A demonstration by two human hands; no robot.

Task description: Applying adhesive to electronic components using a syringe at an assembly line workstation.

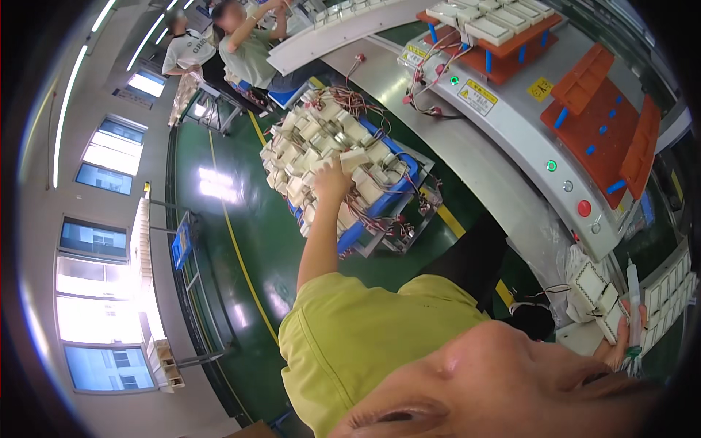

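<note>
Cream block (355, 159) on a jumbled heap (296, 150), and translucent syringe (633, 288), near-upright beside white panels (670, 298).

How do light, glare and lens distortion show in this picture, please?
Head view, lighting: the large window burns out to white and the green floor shows glare; head view, distortion: the grey machine looks bowed and the picture's corners go black; head view, sharpness: the left hand at the pile of white parts looks fairly clear.
</note>
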